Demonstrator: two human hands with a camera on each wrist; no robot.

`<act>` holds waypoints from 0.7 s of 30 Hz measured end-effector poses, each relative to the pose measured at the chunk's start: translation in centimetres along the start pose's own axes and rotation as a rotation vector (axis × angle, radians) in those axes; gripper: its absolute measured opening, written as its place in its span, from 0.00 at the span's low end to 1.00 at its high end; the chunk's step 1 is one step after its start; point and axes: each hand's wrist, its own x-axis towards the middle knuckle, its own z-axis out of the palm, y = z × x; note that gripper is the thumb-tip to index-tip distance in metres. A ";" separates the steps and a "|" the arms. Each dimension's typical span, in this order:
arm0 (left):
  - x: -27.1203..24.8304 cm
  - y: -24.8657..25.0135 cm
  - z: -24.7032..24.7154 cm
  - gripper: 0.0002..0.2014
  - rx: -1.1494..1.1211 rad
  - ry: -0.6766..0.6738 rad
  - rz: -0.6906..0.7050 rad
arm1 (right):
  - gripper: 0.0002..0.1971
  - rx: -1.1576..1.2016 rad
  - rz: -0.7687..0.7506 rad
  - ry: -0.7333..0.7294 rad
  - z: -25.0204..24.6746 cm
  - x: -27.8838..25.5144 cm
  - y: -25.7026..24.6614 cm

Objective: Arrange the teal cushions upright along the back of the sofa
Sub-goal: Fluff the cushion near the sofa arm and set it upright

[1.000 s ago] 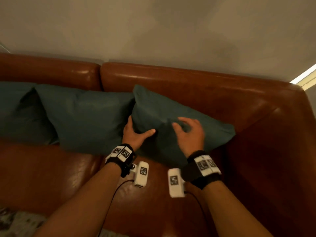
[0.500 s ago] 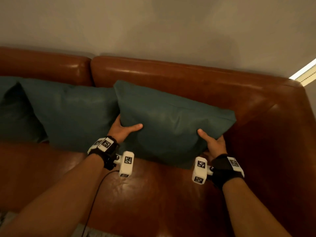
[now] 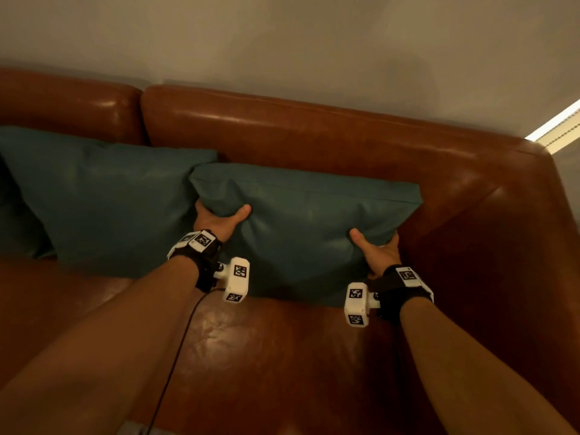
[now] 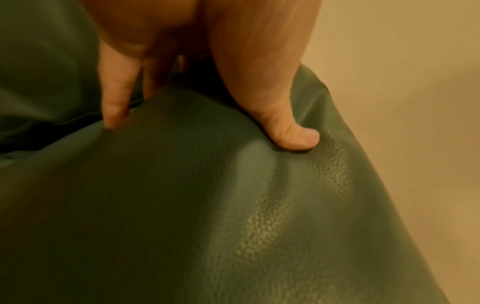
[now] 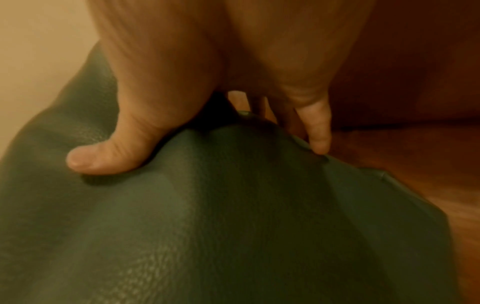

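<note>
Teal cushion (image 3: 301,227) clamped by both hands, fingers (image 4: 114,107) hidden behind, left cushion (image 3: 103,199) cropped.

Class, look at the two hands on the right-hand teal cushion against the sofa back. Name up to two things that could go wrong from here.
1. The left hand and right hand hold the right teal cushion only at its side edges; the soft filling may sag or slump forward once released.
2. Its left corner overlaps the neighbouring teal cushion, so pushing it back could nudge that one askew along the sofa back.
</note>
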 end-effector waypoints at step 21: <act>-3.4 -3.2 2.2 0.42 -0.252 -0.213 -0.119 | 0.41 0.123 0.041 -0.131 -2.9 -1.6 0.9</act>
